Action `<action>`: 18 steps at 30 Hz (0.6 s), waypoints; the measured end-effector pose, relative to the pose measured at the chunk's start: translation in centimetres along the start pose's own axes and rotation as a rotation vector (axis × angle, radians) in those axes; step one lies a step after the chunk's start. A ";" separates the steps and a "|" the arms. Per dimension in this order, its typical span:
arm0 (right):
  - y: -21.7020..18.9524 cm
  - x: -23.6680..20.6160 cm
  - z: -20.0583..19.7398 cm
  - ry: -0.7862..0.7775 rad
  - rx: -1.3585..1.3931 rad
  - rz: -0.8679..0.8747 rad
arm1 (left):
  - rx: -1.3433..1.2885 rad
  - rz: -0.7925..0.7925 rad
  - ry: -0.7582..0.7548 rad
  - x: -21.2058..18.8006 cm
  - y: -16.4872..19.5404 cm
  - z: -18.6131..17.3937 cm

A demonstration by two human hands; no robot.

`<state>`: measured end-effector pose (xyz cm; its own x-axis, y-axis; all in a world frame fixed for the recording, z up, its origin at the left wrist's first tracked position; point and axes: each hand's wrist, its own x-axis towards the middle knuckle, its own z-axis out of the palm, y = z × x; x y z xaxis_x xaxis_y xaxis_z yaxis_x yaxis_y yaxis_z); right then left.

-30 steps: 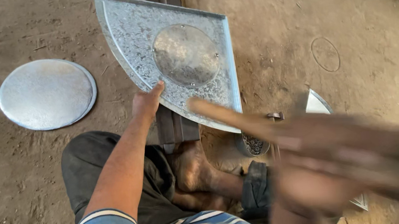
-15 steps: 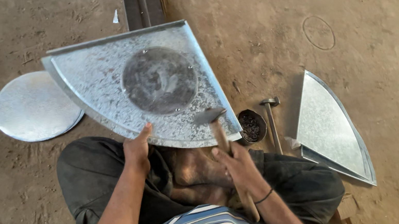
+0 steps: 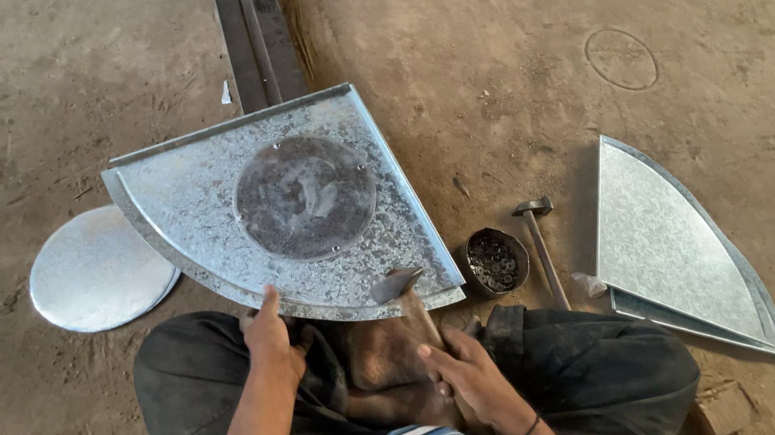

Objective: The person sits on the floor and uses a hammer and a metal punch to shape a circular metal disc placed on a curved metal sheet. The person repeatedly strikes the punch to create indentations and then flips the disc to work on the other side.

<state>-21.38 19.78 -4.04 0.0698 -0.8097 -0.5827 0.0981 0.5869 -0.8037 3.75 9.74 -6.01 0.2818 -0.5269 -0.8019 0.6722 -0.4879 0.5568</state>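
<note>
Left hand (image 3: 272, 343) grips the quarter-round metal tray (image 3: 194, 209) at its 7 o'clock rim; right hand (image 3: 466, 378) holds a hammer (image 3: 400, 288), head on the 5 o'clock edge.

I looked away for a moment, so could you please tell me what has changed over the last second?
The right hand swung its hammer down from a raised blur onto the curved rim of the quarter-round metal sheet, which turned flatter. The left hand kept gripping that rim. The metal disc, spare hammer and second sheet stayed put.
</note>
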 end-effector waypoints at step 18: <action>-0.9 -5.9 0.5 0.026 -0.076 -0.117 | -0.214 0.070 -0.780 3.7 2.1 2.9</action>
<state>-21.37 24.09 0.18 0.0365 -0.8727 -0.4868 0.0287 0.4879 -0.8724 4.26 4.70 -7.18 -0.1768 -0.9234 -0.3407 0.8096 -0.3333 0.4832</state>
